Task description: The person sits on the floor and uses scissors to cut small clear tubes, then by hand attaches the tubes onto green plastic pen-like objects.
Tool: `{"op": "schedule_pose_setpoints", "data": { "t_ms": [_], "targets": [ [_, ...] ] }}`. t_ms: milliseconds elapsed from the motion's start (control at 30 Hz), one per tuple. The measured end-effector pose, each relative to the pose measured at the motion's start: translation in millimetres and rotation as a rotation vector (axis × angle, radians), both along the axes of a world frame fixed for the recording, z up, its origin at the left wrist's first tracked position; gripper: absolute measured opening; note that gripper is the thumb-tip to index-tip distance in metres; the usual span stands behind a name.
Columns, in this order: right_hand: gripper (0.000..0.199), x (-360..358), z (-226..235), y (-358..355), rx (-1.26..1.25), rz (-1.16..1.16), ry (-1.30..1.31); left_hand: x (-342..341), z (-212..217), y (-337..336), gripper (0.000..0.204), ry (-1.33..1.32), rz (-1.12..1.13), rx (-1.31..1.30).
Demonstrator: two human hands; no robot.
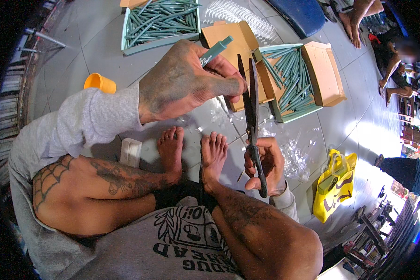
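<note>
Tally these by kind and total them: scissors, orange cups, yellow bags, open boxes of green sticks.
Pair of scissors: 1
Orange cup: 1
Yellow bag: 1
Open boxes of green sticks: 2
Total: 5, counting each box as one

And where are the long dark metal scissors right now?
In the head view, just right of centre, the scissors are in the right hand, blades beside the left hand.

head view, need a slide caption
Left hand holding a green stick, right hand holding scissors, two open boxes of sticks beyond.
</note>
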State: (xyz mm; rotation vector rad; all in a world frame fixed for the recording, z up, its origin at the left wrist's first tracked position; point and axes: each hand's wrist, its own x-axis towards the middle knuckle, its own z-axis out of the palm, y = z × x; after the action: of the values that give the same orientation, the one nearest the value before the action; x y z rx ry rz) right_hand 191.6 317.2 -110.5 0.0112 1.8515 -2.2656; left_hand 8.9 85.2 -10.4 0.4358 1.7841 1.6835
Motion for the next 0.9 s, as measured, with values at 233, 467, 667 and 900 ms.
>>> {"op": "schedule_pose_setpoints", "data": {
  "t_ms": [233,467,667,900],
  "targets": [
    [0.098,3,10,4,0.015,0.0,-0.075,2,2,4,0.02,-0.007,0.032,-0.03],
    [0.095,6,3,10,0.088,0.012,-0.031,0,1,2,0.025,-0.015,-0.018,-0.068],
    [0.095,5,11,7,0.062,0.003,-0.068,-1,3,1,0.025,0.07,-0.051,-0.134],
    [0.094,6,9,6,0.088,-0.009,-0.028,0,4,0,0.025,0.059,-0.076,-0.118]
  ]
}}
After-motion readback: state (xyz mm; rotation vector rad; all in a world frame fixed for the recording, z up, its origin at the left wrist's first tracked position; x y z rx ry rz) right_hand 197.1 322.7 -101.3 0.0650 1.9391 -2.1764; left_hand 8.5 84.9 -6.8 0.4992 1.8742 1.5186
